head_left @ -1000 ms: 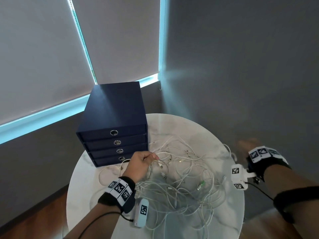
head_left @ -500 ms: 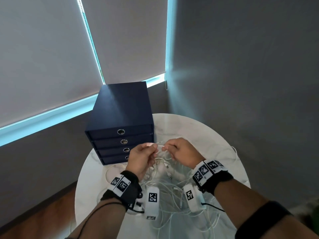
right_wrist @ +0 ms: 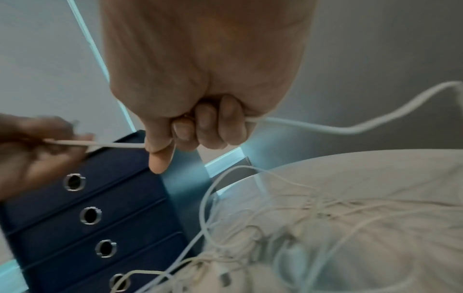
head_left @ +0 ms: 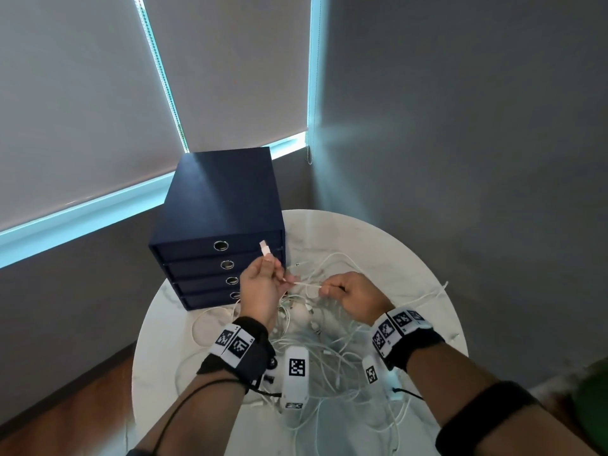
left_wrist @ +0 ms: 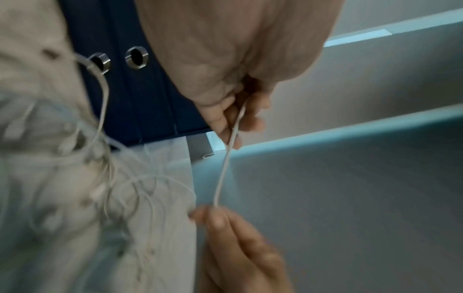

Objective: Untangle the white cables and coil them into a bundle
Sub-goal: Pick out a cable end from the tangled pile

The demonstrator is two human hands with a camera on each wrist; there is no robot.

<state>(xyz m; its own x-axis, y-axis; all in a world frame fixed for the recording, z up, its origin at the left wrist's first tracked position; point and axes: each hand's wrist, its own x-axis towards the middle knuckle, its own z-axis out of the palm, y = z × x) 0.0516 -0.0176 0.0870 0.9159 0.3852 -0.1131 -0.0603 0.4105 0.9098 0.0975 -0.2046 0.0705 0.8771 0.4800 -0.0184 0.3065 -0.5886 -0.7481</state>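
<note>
A navy drawer box (head_left: 217,225) stands at the back left of the round marble table (head_left: 378,238), just behind my hands, with the white cables (head_left: 332,350) heaped below, grey blinds and wall behind. My left hand (head_left: 260,287) pinches one cable near its plug (head_left: 265,249), my right hand (head_left: 357,297) is curled round the same strand; half a second ago they nearly touched, now they are apart, the plug raised
</note>
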